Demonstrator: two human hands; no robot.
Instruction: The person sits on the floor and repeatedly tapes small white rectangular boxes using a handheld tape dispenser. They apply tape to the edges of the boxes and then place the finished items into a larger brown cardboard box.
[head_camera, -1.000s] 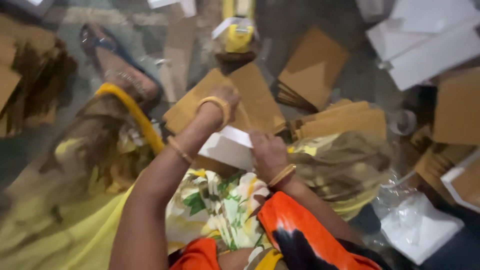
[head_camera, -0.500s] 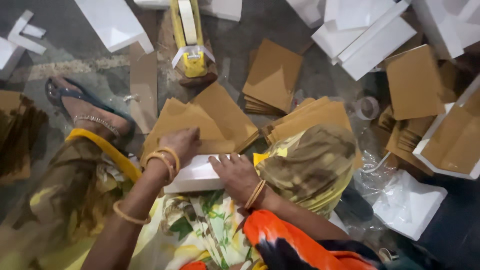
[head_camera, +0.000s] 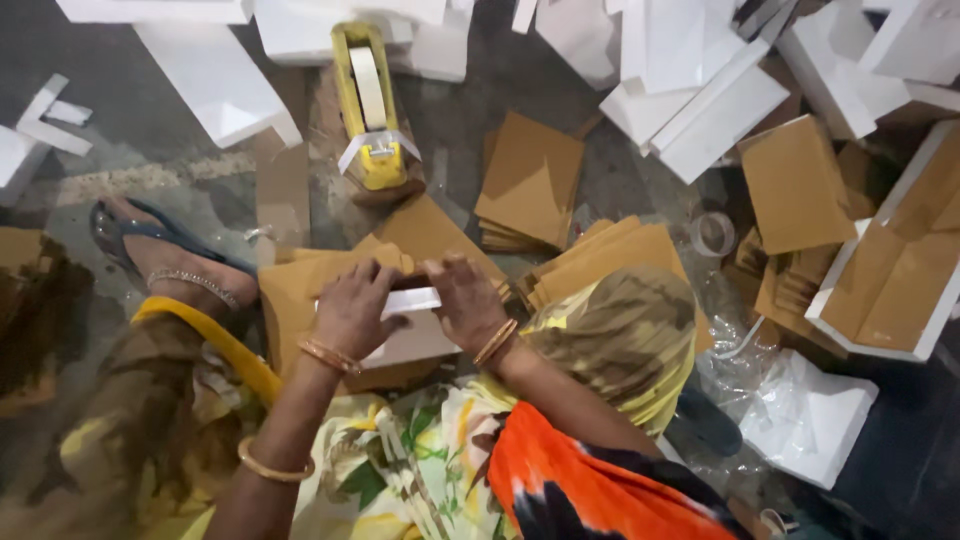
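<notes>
My left hand and my right hand both grip a small white box held over my lap, one hand on each side. A brown cardboard sheet lies under and behind the box. A yellow tape dispenser with a white tape roll stands on the floor just beyond my hands. My knees, in olive-and-yellow cloth, sit to either side of the box.
Stacks of brown cardboard sheets lie ahead and to the right. White boxes and lids pile up along the top and right. A clear tape roll and crumpled plastic lie at right. A sandalled foot rests at left.
My left hand has drawn back from the cardboard pile to the box. Both hands now close on the white box, which sits higher and nearer the dispenser in view.
</notes>
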